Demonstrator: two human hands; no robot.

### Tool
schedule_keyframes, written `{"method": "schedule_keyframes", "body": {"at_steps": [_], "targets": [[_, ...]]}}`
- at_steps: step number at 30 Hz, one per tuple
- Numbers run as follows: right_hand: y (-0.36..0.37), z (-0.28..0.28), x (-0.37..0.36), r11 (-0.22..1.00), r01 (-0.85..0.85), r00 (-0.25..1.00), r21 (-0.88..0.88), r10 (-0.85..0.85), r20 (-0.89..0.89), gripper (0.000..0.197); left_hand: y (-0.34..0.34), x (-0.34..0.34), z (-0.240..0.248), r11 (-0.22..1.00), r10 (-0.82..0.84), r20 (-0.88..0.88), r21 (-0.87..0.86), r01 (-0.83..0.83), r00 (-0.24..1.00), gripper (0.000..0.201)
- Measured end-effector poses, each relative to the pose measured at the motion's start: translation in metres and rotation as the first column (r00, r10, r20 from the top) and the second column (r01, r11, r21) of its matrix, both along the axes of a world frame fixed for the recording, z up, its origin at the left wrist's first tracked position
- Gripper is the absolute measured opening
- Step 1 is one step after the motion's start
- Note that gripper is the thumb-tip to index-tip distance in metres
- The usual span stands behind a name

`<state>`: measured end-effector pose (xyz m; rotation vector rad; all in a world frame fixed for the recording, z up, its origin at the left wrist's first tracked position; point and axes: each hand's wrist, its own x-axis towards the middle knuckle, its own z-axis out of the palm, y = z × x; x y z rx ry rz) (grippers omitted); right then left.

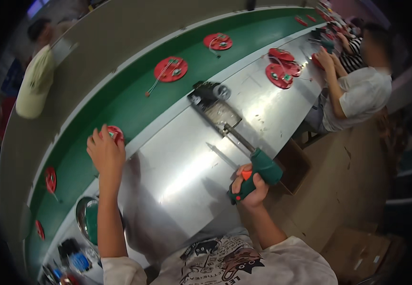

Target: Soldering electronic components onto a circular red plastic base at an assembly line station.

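Nearest, at the left end of the bench (177, 178), sits a clutter of small dark and blue things (78, 261), too blurred to tell apart. Just beyond it, beside the left forearm, is a round dish (79, 216) with a shiny rim and something green showing within.

To the right, the right hand (251, 187) has its grip clenched around the handle of a green driver (266, 168), fingers by the orange trigger. The driver is held tilted above the bench, its long shaft aimed far and left, the tip at the near end of a tray (222, 114); whether they touch, I cannot tell. A brown box (293, 166) stands below the right edge of the bench.

Farther left, the left hand (106, 149) reaches over a red disc (115, 133) on the green belt (132, 111). Its fingers are spread over the disc; whether that grip is clenched on it, I cannot tell.

At the tray's far end is a black device (205, 96) with a grey wheel. Farther along the belt lie two more discs (170, 69) with trailing wires. On the bench's far right is a pile of discs (282, 69), near a co-worker (362, 92) in a white top.
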<state>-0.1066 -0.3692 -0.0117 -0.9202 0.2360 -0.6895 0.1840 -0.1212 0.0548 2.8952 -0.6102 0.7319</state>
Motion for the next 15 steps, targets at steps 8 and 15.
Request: {"method": "schedule_keyframes", "body": {"at_steps": [8,15], "targets": [[0.004,-0.002,0.007,0.988,0.151,0.985,0.026,-0.148,-0.091,0.056,-0.212,0.143,0.009,0.964,-0.224,-0.177,-0.188,0.190,0.958,0.050],[0.005,0.005,0.008,0.982,0.185,0.980,-0.038,-0.187,-0.074,0.049,-0.265,0.193,-0.035,0.945,-0.211,-0.474,-0.324,0.054,0.855,0.040]]}}
